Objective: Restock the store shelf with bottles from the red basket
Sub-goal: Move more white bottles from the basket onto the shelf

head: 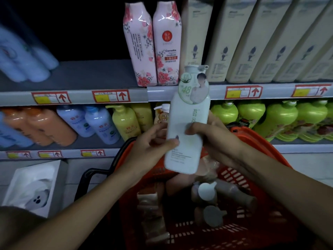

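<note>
Head view: both hands, left hand (153, 147) and right hand (214, 139), hold a white bottle (187, 127) upright, fingers (193, 128) clasped round it, above the red basket (252, 174). Step in hand: transfer to shelf. Next likely requires lifting it to a gap on the upper shelf (100, 74).

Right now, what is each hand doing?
Left hand: closed on the white bottle.
Right hand: closed on the same white bottle.
</note>
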Available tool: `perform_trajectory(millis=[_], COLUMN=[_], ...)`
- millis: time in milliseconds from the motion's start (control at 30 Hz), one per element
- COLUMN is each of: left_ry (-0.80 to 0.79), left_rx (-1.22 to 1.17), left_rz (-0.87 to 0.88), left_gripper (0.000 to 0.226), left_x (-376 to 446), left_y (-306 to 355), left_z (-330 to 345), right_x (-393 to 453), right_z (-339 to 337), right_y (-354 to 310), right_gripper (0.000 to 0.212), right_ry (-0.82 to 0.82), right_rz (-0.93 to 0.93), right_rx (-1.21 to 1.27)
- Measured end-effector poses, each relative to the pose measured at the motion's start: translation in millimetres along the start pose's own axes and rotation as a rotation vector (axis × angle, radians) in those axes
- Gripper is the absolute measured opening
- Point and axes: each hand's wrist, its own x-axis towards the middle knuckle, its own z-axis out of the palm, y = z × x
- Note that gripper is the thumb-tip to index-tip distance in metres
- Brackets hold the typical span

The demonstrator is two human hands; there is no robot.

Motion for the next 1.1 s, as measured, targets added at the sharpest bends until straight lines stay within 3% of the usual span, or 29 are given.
perform_trajectory(millis=[100,300,400,567,700,833,1000,1100], left_ry=[-0.067,0.005,0.045,0.100,0.144,0.188,0.232,0.264], left_rx=[0.038,0.046,-0.005,-0.004,0.007,-0.003,-0.011,-0.007], left_rz=[0.038,0.131,0.183,0.270,0.381,0.469,0.526,0.560], left_gripper=[0.057,0.059,0.053,0.056,0.060,0.065,0.053,0.059], left_x=[-2.3,-13.2,-24.5,-39.9,-54.1,-55.5,-39.7,-16.2], left_y=[2.6,18.6,46.3,109.8,175.6,237.8,285.9,310.2], left_z=[-1.7,-1.5,-2.2,-12.5,-26.8,-45.1,-56.7,-62.4], right_x=[-3.9,-15.7,-27.9,-46.3,-56.5,-54.1,-39.0,-18.9], right_z=[1.1,7.1,13.3,49.6,79.9,100.8,133.5,136.8], right_y=[-4.2,-24.0,-45.7,-97.1,-158.4,-216.7,-257.6,-284.2], right_gripper=[0.062,0.055,0.044,0.045,0.055,0.068,0.057,0.054], right_ry=[-0.033,-0.002,0.047,0.031,0.037,0.067,0.166,0.160], right_rz=[0.015,0.029,-0.067,-0.190,-0.304,-0.423,-0.591,-0.661], right_rx=[-0.024,-0.087,-0.171,-0.255,-0.357,-0.257,-0.378,-0.376])
